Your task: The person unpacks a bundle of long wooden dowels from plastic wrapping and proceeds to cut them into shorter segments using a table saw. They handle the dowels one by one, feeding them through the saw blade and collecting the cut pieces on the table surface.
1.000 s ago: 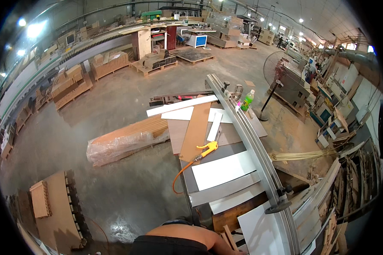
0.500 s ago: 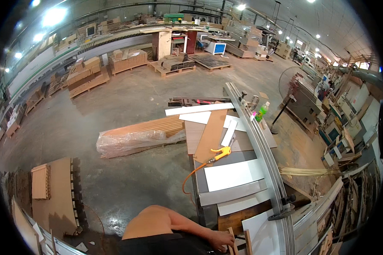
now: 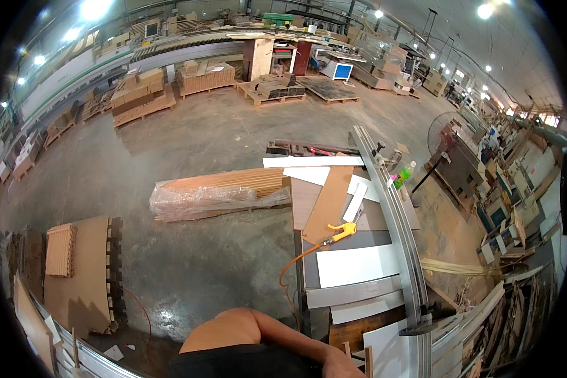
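My left arm bends in from the lower edge, its bare forearm reaching right past a black garment [image 3: 246,360]. Only the wrist and back of my left hand [image 3: 342,366] show at the lower edge; its fingers are cut off. Just beside it stand narrow wooden strips [image 3: 368,360] and a white panel [image 3: 384,343]. Farther up the workbench lie a grey strip [image 3: 353,292], a white board [image 3: 358,264] and a yellow air blow gun [image 3: 342,232] on an orange hose [image 3: 290,268]. My right hand is out of view.
A long metal rail [image 3: 394,227] runs along the bench's right side, near a green bottle [image 3: 404,175]. Plastic-wrapped brown strips [image 3: 220,194] lie left of the bench. A cardboard-topped pallet [image 3: 79,277] is at lower left; a fan [image 3: 447,135] stands at right.
The whole view has shifted, so the bench appears farther right. My left hand has dropped toward the lower edge, and its fingers, seen earlier by the wooden strips, are now out of sight.
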{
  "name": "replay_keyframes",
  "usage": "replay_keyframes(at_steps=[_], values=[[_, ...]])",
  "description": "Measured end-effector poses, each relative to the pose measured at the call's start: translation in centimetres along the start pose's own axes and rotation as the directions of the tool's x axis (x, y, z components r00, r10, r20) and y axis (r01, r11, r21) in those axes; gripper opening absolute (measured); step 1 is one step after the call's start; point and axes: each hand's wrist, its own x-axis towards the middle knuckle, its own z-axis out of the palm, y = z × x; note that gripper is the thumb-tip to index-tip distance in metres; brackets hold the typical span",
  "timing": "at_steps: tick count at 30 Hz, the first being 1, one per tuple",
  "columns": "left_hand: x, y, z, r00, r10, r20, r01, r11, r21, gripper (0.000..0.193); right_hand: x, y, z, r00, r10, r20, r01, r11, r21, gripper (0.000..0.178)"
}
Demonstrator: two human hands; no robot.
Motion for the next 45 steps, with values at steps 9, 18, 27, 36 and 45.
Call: replay_keyframes(at_steps=[9,18,27,36,45], values=[[-2.5,-2.3,-0.2,0.988,-0.141,0.059,0.146,0.986,-0.083,0.048,-1.1,-5.4,-1.8,0.991,-0.13,0.029,0.13,0.991,-0.027,0.052],[-4.5,0.5,1.8,0.997,-0.083,-0.011,0.083,0.992,0.094,0.06,-1.4,-10.5,-2.2,0.955,-0.283,0.085,0.289,0.954,-0.079,0.052],[-6.1,0.4,3.2,0.998,-0.059,-0.024,0.062,0.991,0.12,0.079,-1.7,-13.9,-2.0,0.925,-0.356,0.131,0.37,0.922,-0.109,0.053],[-6.9,-1.4,2.9,0.999,-0.029,-0.046,0.041,0.955,0.295,0.07,-2.5,-14.9,-1.2,0.921,-0.35,0.169,0.371,0.922,-0.114,0.054],[-5.1,-1.6,2.2,0.999,0.023,-0.025,-0.016,0.963,0.269,0.054,-2.7,-13.3,-1.5,0.944,-0.286,0.165,0.306,0.946,-0.111,0.055]])
